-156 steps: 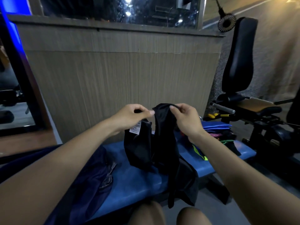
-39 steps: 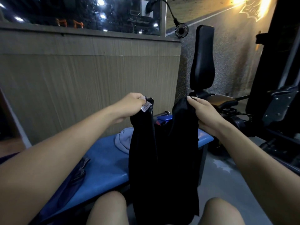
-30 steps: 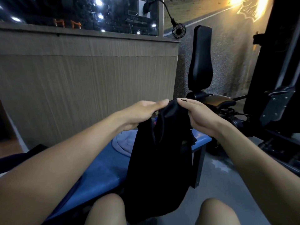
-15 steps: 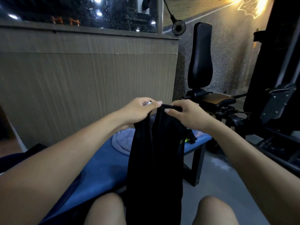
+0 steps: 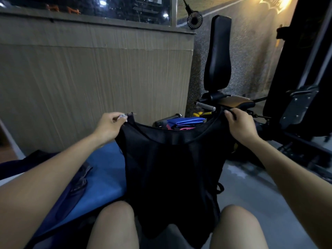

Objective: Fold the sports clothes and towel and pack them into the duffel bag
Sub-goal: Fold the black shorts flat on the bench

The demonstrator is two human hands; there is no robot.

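Black sports top (image 5: 170,169) hung in the air, spread wide between the two hands, with its low end dropping down between the person's knees. The left hand (image 5: 109,127) pinched one top corner, near a small white tag, with its fingers (image 5: 119,118) curled tight on the cloth. The right hand (image 5: 239,125) pinched the other top corner, and its fingers (image 5: 229,115) were curled on the thin edge too. The neck edge sagged in a curve between them.

Just past the top, on the far end of the blue surface (image 5: 106,175), sat a small pile of clothes (image 5: 185,123). A blue piece lay on top of the pile and looked folded flat. Something pink showed under it. I could not tell how many pieces were in that pile.

On the near left end of the surface lay a dark blue bag (image 5: 71,191). It was most likely the duffel bag, but only part of it showed, so I could not tell if it was open or what was inside.

Behind all this stood a wood-look wall (image 5: 89,83). To the right stood a gym machine with a tall black back pad (image 5: 219,53).

I think the job was still in its early or middle part. This top was open and not yet folded. The pile still sat outside the bag. I could not pick out a towel.
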